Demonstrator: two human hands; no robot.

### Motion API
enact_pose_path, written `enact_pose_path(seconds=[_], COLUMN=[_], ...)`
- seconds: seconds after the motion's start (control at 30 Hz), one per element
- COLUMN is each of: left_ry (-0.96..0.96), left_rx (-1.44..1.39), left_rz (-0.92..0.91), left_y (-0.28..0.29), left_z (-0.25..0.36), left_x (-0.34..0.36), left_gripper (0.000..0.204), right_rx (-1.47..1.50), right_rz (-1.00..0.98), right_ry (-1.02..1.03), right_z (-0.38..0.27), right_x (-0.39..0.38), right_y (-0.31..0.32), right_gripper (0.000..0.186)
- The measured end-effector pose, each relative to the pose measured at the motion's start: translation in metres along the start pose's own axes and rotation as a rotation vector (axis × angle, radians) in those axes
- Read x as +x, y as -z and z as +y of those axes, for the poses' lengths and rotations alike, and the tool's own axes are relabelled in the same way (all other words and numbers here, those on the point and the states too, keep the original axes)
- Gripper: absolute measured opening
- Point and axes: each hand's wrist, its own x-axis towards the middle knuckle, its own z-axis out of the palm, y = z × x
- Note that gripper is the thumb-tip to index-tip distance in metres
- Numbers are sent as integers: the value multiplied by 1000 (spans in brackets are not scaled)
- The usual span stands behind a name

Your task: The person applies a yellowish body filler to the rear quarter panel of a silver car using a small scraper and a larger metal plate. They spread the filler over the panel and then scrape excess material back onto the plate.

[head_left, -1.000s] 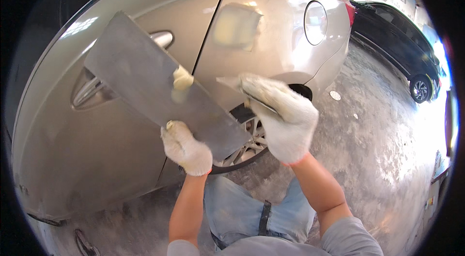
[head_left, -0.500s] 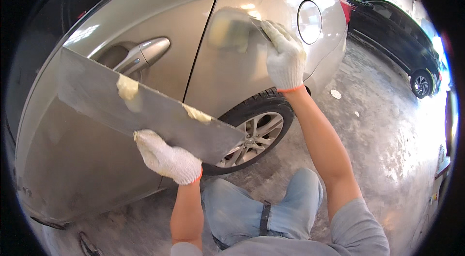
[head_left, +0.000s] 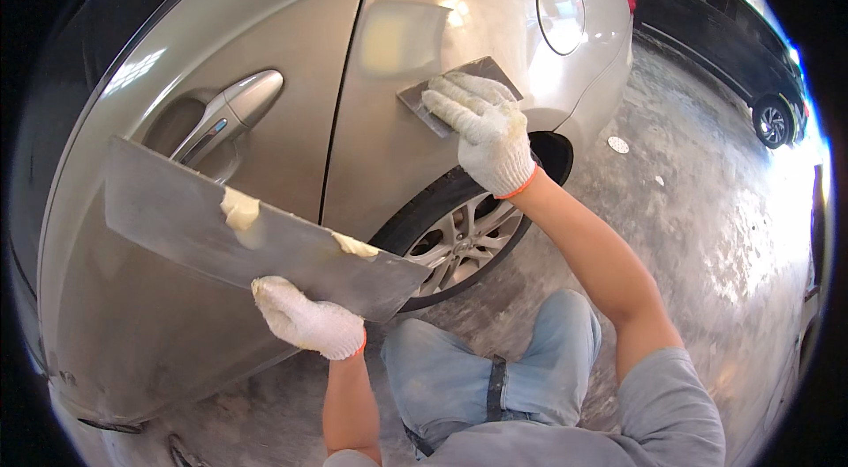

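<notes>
My left hand point(head_left: 307, 322), in a white glove, holds a long grey metal board point(head_left: 177, 224) from below. Two lumps of pale yellow filler point(head_left: 239, 207) sit on the board. My right hand point(head_left: 481, 131), also gloved, presses a small grey spreader point(head_left: 424, 98) flat against the rear panel of a beige car point(head_left: 291, 60), just above the wheel arch. A pale filler patch point(head_left: 402, 34) shows on the panel above and left of the spreader.
The car's rear wheel point(head_left: 459, 233) is just below my right hand, and the door handle point(head_left: 231, 109) lies behind the board. A round fuel flap point(head_left: 561, 12) is to the right. A dark car point(head_left: 733, 52) stands on the concrete floor point(head_left: 707, 228) beyond. My knees are below.
My right hand went from the board up to the filler patch, then slid the spreader down and left across the panel. The board dropped a little lower.
</notes>
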Motion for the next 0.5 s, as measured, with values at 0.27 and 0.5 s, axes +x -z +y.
enact_pose_path(seconds=[0.27, 0.5], left_ry=[169, 85], left_rx=[-115, 81], left_rz=[-153, -297], left_y=[-42, -85], left_z=[24, 24], left_x=[-42, -91], left_gripper=[46, 40], right_rx=[285, 749], right_rz=[-42, 320], right_ry=[-583, -1667], right_z=[-44, -71], right_x=[-34, -83], right_y=[84, 152], right_gripper=[35, 47])
